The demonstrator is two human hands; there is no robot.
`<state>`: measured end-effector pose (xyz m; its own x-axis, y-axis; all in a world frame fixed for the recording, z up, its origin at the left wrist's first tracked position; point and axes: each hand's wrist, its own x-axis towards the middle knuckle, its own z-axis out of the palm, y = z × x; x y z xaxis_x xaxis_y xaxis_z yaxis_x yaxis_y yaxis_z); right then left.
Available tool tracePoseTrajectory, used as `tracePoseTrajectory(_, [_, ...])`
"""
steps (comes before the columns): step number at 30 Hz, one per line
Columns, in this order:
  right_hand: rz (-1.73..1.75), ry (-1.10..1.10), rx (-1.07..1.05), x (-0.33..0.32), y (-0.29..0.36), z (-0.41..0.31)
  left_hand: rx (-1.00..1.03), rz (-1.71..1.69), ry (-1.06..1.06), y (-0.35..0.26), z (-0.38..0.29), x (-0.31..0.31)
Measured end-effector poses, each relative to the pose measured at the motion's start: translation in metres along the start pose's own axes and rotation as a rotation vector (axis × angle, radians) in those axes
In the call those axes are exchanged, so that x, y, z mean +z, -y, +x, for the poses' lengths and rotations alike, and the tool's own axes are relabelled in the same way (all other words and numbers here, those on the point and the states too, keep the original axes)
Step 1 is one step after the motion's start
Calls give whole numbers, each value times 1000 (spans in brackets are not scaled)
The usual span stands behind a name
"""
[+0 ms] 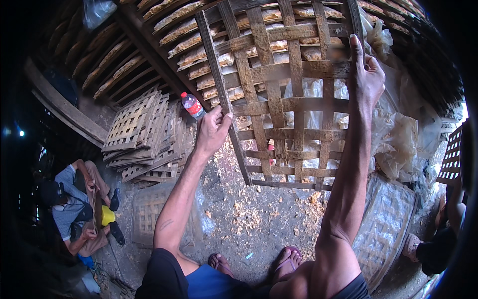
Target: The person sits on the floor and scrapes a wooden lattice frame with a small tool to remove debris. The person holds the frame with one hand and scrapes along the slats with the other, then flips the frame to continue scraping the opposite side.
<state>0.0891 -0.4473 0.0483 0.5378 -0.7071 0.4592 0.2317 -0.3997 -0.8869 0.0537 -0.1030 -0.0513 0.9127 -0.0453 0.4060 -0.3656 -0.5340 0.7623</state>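
Both my hands hold up a woven bamboo tray (273, 71), an open lattice of flat slats in a narrow wooden frame. My left hand (214, 129) pinches its left edge, the thumb lying over the frame. Higher up, my right hand (364, 76) grips the right edge with the thumb pointing upward along it. Brownish residue coats the slats. Through the gaps I see shelves and clear plastic sheeting behind. A plastic bottle (193, 105) with a red cap and red label is just beyond my left hand.
Racks of pale, crumbly slabs (186, 28) rise ahead. Stacked lattice trays (138, 130) lie at left, near a seated person (71, 209) holding a flat panel. Plastic sheeting (396, 145) bunches at right, above a plastic-covered tray (384, 224). Crumbs (246, 216) litter the floor. Another person (444, 239) is at far right.
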Motion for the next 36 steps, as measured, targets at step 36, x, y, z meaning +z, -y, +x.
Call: tracePoseTrajectory(36, [82,-27,-68,-1,11,-7,-106,-303,109,6,4,-10])
